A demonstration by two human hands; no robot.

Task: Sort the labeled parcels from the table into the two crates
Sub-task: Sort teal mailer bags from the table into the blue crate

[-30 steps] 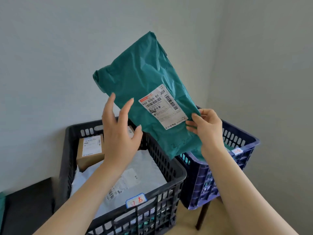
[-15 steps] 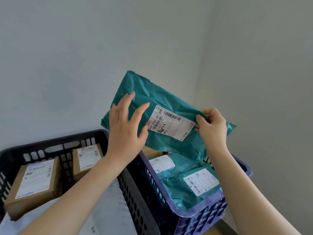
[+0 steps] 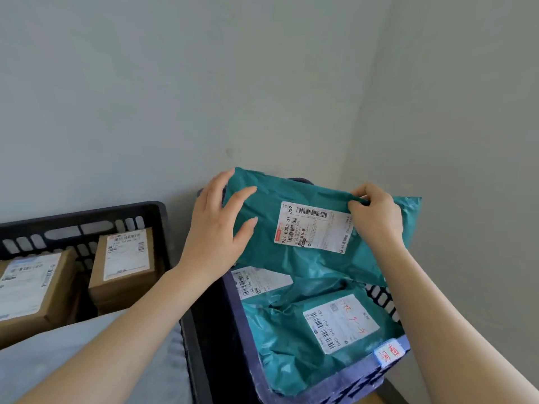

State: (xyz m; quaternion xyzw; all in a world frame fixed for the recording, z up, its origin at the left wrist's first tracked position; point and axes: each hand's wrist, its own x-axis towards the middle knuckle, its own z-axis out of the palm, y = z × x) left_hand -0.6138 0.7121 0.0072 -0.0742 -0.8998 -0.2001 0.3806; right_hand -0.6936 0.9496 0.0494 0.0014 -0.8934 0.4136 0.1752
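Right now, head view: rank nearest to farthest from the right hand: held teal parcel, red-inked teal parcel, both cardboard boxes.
1. held teal parcel: pinched by the right hand at its right end.
2. red-inked teal parcel: just below, in the blue crate.
3. right cardboard box: leftward, in the black crate.
4. left cardboard box: far left, same crate.

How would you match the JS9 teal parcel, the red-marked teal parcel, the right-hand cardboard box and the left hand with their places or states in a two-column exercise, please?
Column one:
1. JS9 teal parcel
2. red-marked teal parcel
3. right-hand cardboard box
4. left hand

Column two:
A. in the black crate
B. lying in the blue crate
C. fingers spread flat on a parcel
D. held above the blue crate

Pairs: 1-D, 2-B, 3-A, 4-C.
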